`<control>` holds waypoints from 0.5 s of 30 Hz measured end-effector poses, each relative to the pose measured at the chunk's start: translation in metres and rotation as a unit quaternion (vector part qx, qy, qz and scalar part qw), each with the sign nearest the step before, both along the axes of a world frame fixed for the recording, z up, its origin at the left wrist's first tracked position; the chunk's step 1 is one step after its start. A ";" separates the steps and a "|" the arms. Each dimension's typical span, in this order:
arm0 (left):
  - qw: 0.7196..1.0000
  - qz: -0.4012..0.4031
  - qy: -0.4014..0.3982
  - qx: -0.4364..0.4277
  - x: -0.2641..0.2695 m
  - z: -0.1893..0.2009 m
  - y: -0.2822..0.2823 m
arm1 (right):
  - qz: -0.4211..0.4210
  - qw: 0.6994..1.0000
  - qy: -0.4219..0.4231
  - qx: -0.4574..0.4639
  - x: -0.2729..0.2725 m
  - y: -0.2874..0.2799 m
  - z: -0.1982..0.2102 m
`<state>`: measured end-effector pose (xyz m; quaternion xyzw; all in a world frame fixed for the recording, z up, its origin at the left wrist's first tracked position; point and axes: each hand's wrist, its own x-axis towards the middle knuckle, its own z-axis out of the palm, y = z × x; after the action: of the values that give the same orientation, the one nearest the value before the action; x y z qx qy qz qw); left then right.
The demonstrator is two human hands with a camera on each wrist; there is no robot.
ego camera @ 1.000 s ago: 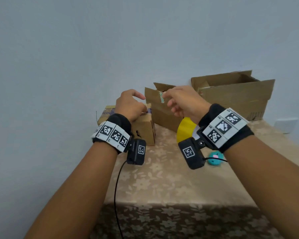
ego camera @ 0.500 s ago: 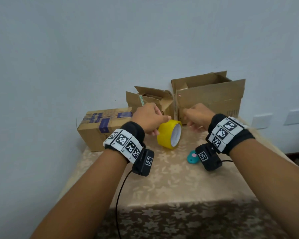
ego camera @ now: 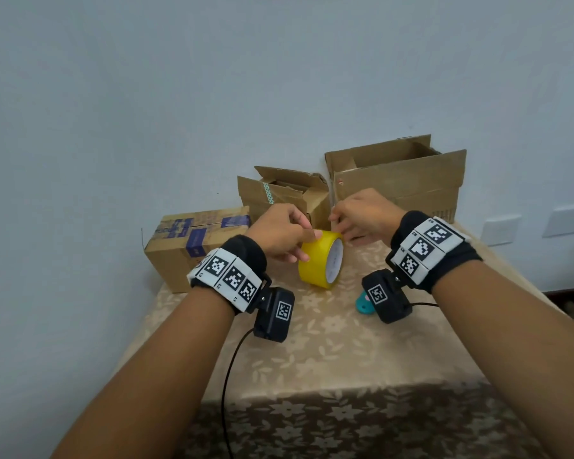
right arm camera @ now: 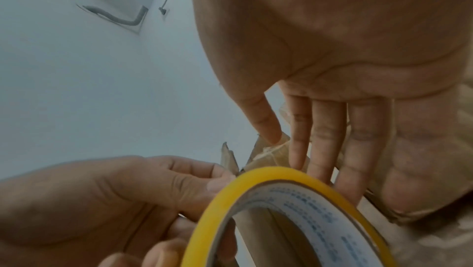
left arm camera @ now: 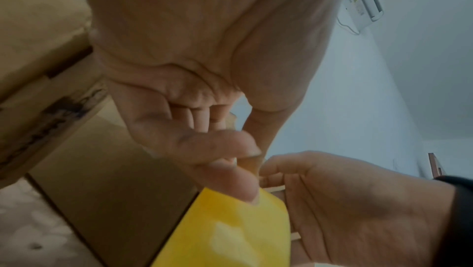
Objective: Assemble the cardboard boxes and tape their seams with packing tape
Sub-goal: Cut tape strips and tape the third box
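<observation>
A yellow packing tape roll (ego camera: 315, 263) stands on edge in the middle of the table. My left hand (ego camera: 279, 233) grips its top, thumb over the rim and fingers curled against the near side. My right hand (ego camera: 365, 215) reaches in from the right with fairly straight fingers, their tips at the roll's upper right rim. Whether it has the tape end is unclear. Three cardboard boxes stand behind: a closed one with blue tape (ego camera: 193, 240), a small open one (ego camera: 285, 193) and a large open one (ego camera: 398, 180). The right wrist view shows the roll (right arm camera: 281, 210) close up.
A teal object (ego camera: 363, 304) lies on the floral tablecloth (ego camera: 345, 352), partly hidden by the right wrist camera. A black cable (ego camera: 227, 376) hangs from the left wrist over the table's front edge. A pale wall runs behind the boxes, with switch plates (ego camera: 501, 230) at right.
Both hands came down from the small box's flap to the tape roll. Over the last half second the right hand uncurled and reached left to the roll's top rim.
</observation>
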<state>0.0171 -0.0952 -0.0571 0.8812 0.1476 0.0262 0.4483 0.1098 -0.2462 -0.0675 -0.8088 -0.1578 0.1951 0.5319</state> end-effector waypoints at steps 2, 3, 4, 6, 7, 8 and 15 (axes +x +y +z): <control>1.000 -0.007 0.000 -0.004 -0.001 0.001 0.000 | 0.006 1.000 -0.012 0.013 -0.002 0.002 0.004; 1.000 -0.010 0.000 -0.007 -0.002 0.001 0.000 | 0.009 1.000 -0.020 0.015 -0.003 0.003 0.006; 1.000 -0.012 0.000 -0.009 -0.003 0.001 0.000 | 0.012 0.999 -0.030 0.018 -0.004 0.004 0.007; 1.000 -0.019 -0.002 -0.017 -0.004 0.002 -0.001 | 0.019 0.998 -0.047 0.022 -0.005 0.007 0.009; 0.999 -0.023 -0.003 -0.025 -0.004 0.002 -0.001 | 0.023 0.998 -0.053 0.025 -0.006 0.008 0.010; 0.999 -0.028 -0.006 -0.035 -0.005 0.002 -0.001 | 0.028 0.997 -0.059 0.029 -0.006 0.009 0.011; 0.996 -0.034 -0.060 -0.053 -0.010 0.016 0.001 | 0.025 0.990 -0.087 0.104 -0.003 0.007 0.016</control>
<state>0.0074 -0.0943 -0.0416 0.8578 0.0914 0.0557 0.5027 0.1072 -0.2392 -0.0514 -0.7588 -0.2432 0.1200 0.5922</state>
